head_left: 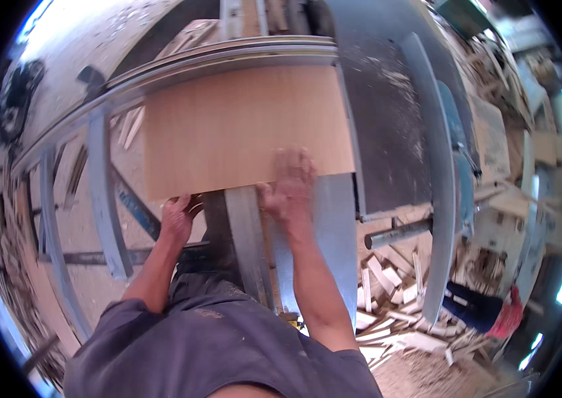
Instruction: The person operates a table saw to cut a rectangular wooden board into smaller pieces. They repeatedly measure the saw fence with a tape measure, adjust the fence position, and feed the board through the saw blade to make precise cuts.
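A rectangular light-brown wooden panel [241, 126] lies flat on a saw table, its far edge along a metal fence [228, 53]. At the panel's near left corner, my left hand [178, 215] holds the edge with bent fingers, partly hidden under the panel. My right hand [292, 182] rests palm down over the near edge further right. Its fingers lie stretched on the panel's top, slightly blurred, and the thumb is spread to the left near the edge. Beneath the panel and toward me runs the grey metal sliding table [334, 232].
Right of the panel is a dark table surface [387, 126] with sawdust, bounded by a long metal rail [437, 179]. Wood offcuts [394, 285] pile on the floor below it. Metal frame bars [105, 192] stand at left. A person in red [506, 313] is at far right.
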Motion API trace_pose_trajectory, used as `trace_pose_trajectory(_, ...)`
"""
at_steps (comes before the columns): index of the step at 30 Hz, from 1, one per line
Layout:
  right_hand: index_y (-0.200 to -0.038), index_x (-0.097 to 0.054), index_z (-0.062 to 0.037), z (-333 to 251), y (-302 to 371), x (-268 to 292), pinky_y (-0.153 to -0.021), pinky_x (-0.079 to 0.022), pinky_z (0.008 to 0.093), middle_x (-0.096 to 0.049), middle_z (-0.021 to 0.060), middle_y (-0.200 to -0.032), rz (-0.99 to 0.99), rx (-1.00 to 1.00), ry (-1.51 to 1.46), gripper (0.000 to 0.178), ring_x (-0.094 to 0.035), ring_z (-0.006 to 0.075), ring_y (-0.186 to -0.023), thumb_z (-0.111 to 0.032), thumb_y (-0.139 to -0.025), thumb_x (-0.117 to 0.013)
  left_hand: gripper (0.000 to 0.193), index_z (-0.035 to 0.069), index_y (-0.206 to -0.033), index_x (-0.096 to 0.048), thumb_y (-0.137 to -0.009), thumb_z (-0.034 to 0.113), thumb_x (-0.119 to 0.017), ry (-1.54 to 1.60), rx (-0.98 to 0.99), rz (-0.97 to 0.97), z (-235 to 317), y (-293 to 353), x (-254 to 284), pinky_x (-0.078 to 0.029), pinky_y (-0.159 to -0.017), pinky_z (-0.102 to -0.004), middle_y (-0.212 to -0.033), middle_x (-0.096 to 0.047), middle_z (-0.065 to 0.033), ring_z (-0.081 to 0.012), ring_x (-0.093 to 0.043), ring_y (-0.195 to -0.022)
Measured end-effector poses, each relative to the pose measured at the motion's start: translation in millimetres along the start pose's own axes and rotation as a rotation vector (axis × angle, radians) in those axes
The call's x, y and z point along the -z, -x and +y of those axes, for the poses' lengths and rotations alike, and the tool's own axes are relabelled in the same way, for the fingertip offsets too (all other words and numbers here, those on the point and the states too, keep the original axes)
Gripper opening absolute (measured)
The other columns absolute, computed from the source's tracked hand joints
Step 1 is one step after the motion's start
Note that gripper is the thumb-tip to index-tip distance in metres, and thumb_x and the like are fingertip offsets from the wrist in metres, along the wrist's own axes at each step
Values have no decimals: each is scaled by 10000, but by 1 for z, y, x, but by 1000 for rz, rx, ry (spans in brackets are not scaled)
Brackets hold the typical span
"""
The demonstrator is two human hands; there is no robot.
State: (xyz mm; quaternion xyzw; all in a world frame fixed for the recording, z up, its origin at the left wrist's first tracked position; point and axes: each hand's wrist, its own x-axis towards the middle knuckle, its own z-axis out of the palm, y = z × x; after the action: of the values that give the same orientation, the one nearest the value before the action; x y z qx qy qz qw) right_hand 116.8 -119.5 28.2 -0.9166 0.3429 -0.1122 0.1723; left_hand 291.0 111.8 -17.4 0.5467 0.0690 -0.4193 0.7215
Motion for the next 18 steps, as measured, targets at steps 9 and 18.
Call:
trace_pose_trajectory(9,-1552,-300,-81,-10,11,-2,-1226,-119,530,-205,201,-1626,-6,44,103,882,-145,385,-1517,-457,-850,-681,614,-9,-1173,-638,-915,548,-661,-486,-140,-29,-32,2,23,-497,-804,-302,-1030,-711,-74,-171,-661,-928)
trace_pose_trajectory(18,-1569,-266,-92,-3,15,-2,-1230,-86,539,-186,209,-1622,-33,9,73,921,-121,401,-1517,-452,-832,-684,511,7,-1016,-719,-1020,396,-387,-1632,-140,-441,-14,57,34,-491,-895,-517,-975,-681,-289,-448,-644,-981)
